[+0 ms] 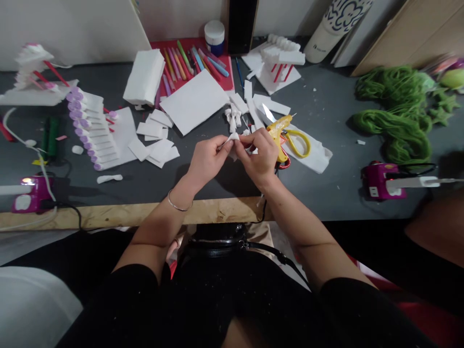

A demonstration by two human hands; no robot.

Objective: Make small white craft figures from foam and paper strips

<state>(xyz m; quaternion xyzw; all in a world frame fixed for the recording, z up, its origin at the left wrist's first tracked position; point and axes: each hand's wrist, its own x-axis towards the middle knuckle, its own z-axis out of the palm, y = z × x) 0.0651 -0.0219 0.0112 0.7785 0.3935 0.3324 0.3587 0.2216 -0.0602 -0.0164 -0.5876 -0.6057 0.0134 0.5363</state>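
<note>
Between the fingertips of both my hands is a small white piece point(234, 137), soft-looking like tissue or thin foam; its exact material I cannot make out. My left hand point(208, 157) pinches it from the left, my right hand point(260, 157) from the right. Just beyond the fingers lie several small twisted white pieces point(233, 117). Close to my right hand rest a yellow glue gun point(278, 129) and scissors with yellow handles point(306, 145), on a white strip point(317, 157). Left of my hands are several cut white rectangles point(159, 151).
A large white sheet point(195, 101), a white block point(144, 77) and several coloured pens point(181, 63) lie behind. White models with red sticks point(279, 72) stand at the back. Purple power adapters point(383, 181) with cables sit at both sides, green yarn point(395, 116) at right. People sit on both sides.
</note>
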